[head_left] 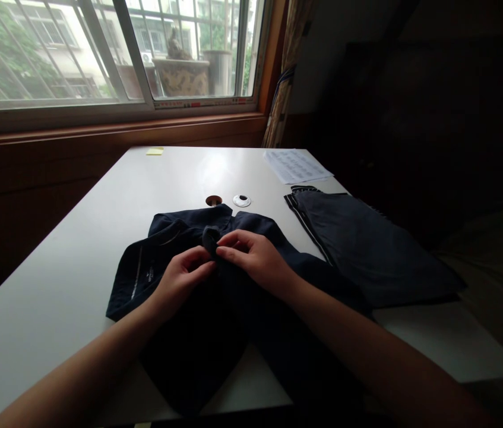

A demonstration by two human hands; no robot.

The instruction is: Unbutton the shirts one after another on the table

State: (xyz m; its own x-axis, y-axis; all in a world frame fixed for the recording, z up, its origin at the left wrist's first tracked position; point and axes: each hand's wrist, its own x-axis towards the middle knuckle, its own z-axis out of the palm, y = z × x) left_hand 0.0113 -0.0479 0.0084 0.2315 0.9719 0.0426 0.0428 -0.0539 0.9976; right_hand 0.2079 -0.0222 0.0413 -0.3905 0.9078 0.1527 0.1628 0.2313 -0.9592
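A dark navy jacket lies spread and rumpled on the white table, its lower part reaching the near edge. Both hands meet near its upper middle. My left hand pinches the cloth with thumb and fingers. Close beside it, my right hand grips a small raised fold of the same cloth, which may be part of the collar or front edge. The fingertips almost touch, and what lies between them is partly hidden. A pale line and small lettering show on the jacket's left part.
Right of the jacket lies a folded dark garment with striped edging. Printed sheets rest at the far right corner, and a yellow sticky note at the far left. Two round cable holes sit behind the jacket. A barred window stands beyond.
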